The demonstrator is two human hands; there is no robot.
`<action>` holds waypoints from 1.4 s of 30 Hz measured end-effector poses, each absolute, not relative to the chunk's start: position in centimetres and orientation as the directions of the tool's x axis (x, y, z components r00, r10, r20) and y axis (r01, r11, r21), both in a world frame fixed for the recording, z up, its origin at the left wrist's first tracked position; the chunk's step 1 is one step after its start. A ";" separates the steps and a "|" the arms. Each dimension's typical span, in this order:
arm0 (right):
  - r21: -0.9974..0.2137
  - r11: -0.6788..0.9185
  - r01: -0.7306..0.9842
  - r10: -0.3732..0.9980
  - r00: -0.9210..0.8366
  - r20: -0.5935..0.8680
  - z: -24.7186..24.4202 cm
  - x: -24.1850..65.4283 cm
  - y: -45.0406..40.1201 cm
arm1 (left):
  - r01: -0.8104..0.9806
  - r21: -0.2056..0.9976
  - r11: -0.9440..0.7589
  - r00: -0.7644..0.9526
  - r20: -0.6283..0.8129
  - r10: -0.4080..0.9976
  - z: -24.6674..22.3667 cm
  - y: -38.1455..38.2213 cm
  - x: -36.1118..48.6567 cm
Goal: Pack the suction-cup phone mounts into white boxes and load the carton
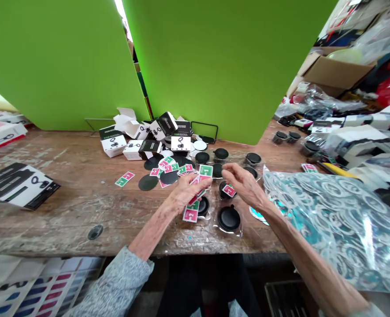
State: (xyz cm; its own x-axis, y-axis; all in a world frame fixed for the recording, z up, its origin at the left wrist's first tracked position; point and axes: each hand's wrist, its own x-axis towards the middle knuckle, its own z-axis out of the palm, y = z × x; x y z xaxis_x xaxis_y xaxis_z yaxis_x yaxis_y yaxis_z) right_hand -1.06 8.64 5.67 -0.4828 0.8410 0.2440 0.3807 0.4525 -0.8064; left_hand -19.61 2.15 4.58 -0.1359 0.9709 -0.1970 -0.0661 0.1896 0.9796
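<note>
My left hand (190, 191) is shut on a loose bundle of pink-and-green printed sachets (191, 207), which fans out below and above my fingers. My right hand (244, 182) hangs close beside it, fingers curled, with nothing visible in them. Under that palm, one sachet (229, 190) rests on a black suction cup (225, 189). More black suction cups in clear plastic sleeves, like the large one (228, 218), stand around my hands. A scattered pile of sachets (170, 165) and flat black discs (147, 182) lies on the wooden workbench (65, 207) just ahead.
White-and-black boxes (113, 141) lie heaped at the back against green panels (221, 57). A large teal-printed plastic bag (333, 224) lies to my right. Packaging, a cardboard box (333, 72) and a yellow-handled tool (336, 169) crowd the right side.
</note>
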 end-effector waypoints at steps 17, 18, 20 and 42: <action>-0.735 0.480 0.479 0.866 -0.394 0.308 4.3 -3.5 14.2 | -0.367 0.879 0.305 -0.196 -0.393 0.898 4.9 3.5 -21.8; -0.778 0.481 0.404 0.838 -0.474 0.272 4.7 -4.0 13.8 | -0.360 0.882 0.305 -0.182 -0.387 0.904 4.9 3.5 -21.6; -0.863 0.441 0.246 0.768 -0.601 0.220 5.1 -5.2 13.1 | -0.327 0.897 0.299 -0.135 -0.357 0.924 4.8 3.5 -21.4; -0.895 0.402 0.195 0.737 -0.649 0.190 3.8 -11.0 13.2 | -0.396 0.913 0.097 -0.340 -0.244 0.908 3.4 5.0 -23.7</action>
